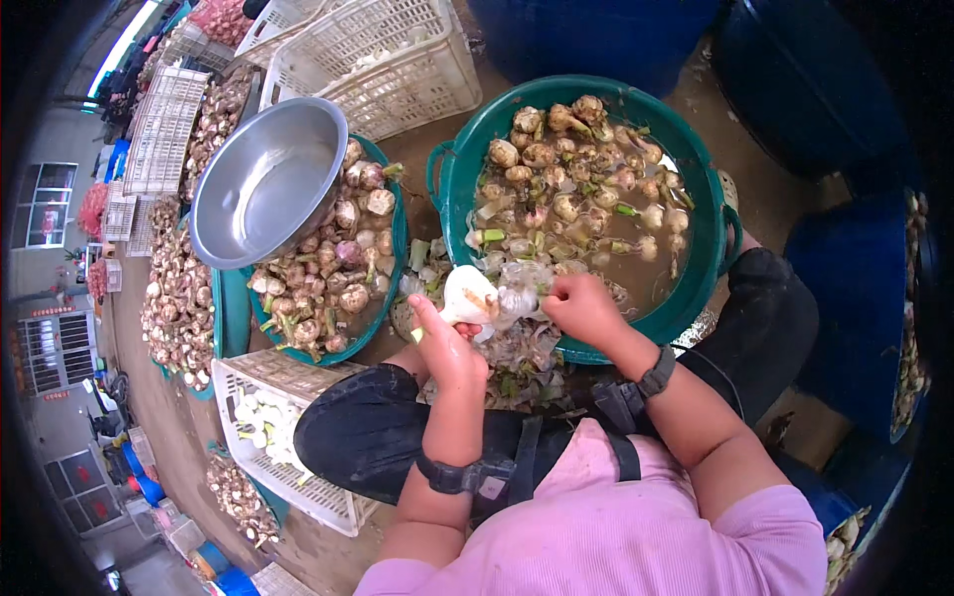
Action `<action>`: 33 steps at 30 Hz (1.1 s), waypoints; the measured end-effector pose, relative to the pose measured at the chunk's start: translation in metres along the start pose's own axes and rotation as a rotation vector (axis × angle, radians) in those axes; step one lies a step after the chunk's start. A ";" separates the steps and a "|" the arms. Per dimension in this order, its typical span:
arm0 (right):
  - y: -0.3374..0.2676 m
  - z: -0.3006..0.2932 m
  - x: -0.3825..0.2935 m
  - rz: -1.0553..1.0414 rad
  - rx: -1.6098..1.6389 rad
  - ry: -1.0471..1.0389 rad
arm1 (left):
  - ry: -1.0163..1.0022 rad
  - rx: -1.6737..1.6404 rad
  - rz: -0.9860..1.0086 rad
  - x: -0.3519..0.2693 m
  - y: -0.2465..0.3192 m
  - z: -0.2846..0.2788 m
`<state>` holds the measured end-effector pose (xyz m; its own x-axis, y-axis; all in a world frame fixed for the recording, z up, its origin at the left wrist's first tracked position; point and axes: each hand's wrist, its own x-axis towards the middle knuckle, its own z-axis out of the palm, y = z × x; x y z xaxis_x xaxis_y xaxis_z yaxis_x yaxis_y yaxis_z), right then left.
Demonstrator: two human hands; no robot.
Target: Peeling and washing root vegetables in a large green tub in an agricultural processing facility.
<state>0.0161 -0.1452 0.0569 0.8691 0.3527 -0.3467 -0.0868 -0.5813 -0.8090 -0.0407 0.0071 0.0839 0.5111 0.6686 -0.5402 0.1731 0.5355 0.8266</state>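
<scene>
My left hand [451, 346] holds a white garlic bulb [468, 296] by its short stem, above a heap of loose garlic skins [522, 357]. Just right of the bulb, my right hand [585, 305] has its fingers curled closed beside a wad of thin wet skin [519, 294]; whether they pinch it is hard to tell. A green plastic tub [447, 179] in front holds murky water with many unpeeled garlic bulbs [566, 207]. Clean white bulbs [267, 425] lie in a white plastic crate [257, 462] by my left knee.
A metal basin [264, 186] rests tilted over a second green tub [399, 261] of dirty garlic bulbs at the left. Further white crates [395, 74] stand beyond it. Large blue barrels [589, 37] line the far side and the right. More garlic heaps [179, 298] lie farther left.
</scene>
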 end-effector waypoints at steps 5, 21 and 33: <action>-0.064 -0.005 -0.009 -0.177 0.039 0.010 | -0.053 0.324 0.314 0.000 -0.008 -0.002; -0.043 -0.012 0.013 -0.680 -0.044 -0.119 | -0.109 0.353 0.175 -0.003 0.003 0.009; 0.013 0.013 0.010 -0.278 0.079 0.042 | -0.044 -0.350 -0.409 0.027 0.029 -0.037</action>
<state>0.0169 -0.1394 0.0366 0.8842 0.4587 -0.0877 0.1213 -0.4069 -0.9054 -0.0537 0.0598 0.0878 0.4964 0.3515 -0.7938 0.0787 0.8924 0.4443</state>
